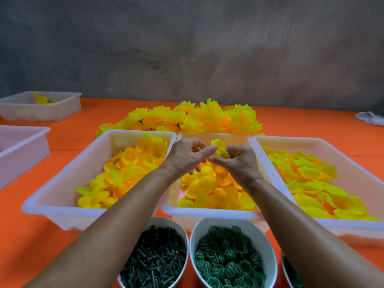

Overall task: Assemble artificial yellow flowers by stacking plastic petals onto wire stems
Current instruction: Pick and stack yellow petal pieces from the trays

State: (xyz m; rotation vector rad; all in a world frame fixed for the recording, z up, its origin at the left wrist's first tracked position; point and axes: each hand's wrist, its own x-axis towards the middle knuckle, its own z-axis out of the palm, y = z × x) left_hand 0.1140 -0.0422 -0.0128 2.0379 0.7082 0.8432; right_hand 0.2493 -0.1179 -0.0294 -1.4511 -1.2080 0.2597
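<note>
- Far left edge of the orange tabletop (pixel 31 215): two white trays, the rear tray (pixel 41 107) with a few yellow pieces inside, the nearer tray (pixel 20 146) cut off by the frame, contents unseen.
- Left petal tray (pixel 62 196), heaped with round yellow petals.
- Left hand (pixel 185 156), raised above the middle tray (pixel 207 214): fingers curled, thumb stretched toward the right hand; pinching something small at the meeting point, probably the stem end, though too small to confirm.
- Between the two hands: a small stack of yellow-green petals (pixel 221 149), held clear above the middle tray's loose petals.
- Right hand (pixel 239 163): fingers curled round that petal stack, gripping from below and behind.
- Right petal tray (pixel 324 142), filled with more pointed yellow petals.
- Toward the back edge, behind the trays: a pile of finished yellow flowers (pixel 187 119), dark star-shaped centres showing on two.
- Near edge: a cup of dark stems (pixel 155 260), a cup of green rings (pixel 228 254), a third cup at the right mostly hidden by the forearm.
- Likely risks: petal missing the stem tip and dropping back into the tray; stack slipping apart under a loose pinch; two stuck petals going on as one.
- Hard to make out: the wire stem itself, the petals' centre holes, and a pale object at the far right edge, cut off.
</note>
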